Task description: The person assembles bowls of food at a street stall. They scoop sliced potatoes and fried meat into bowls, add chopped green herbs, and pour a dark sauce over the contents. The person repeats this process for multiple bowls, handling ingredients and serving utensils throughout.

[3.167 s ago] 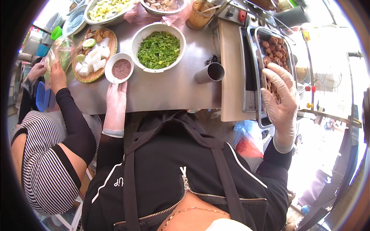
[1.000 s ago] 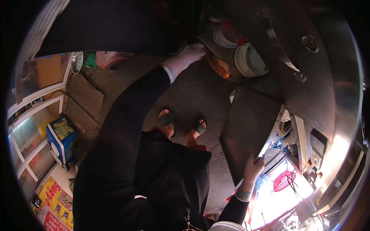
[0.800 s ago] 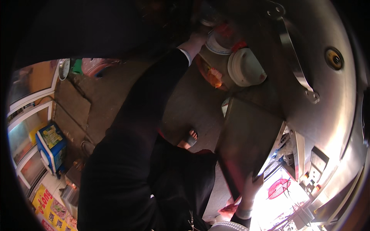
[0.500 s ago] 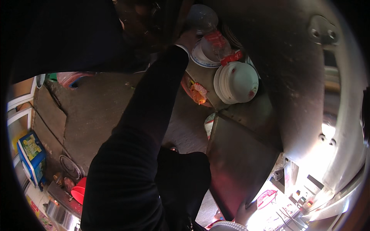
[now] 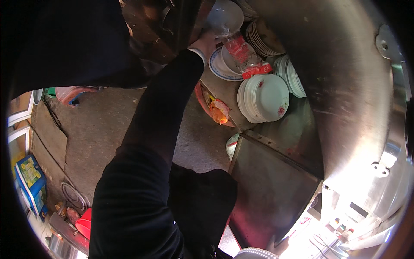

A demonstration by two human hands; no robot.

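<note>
My left arm in a black sleeve reaches up across the view into a metal cabinet. My left hand (image 5: 205,43) is beside a pale bowl (image 5: 225,18), close to its rim; its fingers are partly hidden. Beside it, a blue-rimmed plate (image 5: 214,69) carries a white bowl, with a clear plastic packet with red print (image 5: 241,52) on top. A stack of white plates with red flowers (image 5: 272,98) stands nearer. At the bottom, my right hand (image 5: 281,247) shows dimly at the edge of the metal door (image 5: 274,190), seemingly gripping it.
Brownish plates (image 5: 263,39) and more white plates (image 5: 291,75) stand deeper in the cabinet. A curved metal wall (image 5: 345,95) bounds the right. An orange and yellow packet (image 5: 220,113) lies below the shelf edge. A blue box (image 5: 31,181) and red basin (image 5: 84,223) are at left.
The view has shifted, showing more of the plates at the back. My left hand stays near the pale bowl. My right hand at the door edge is now darker and less visible.
</note>
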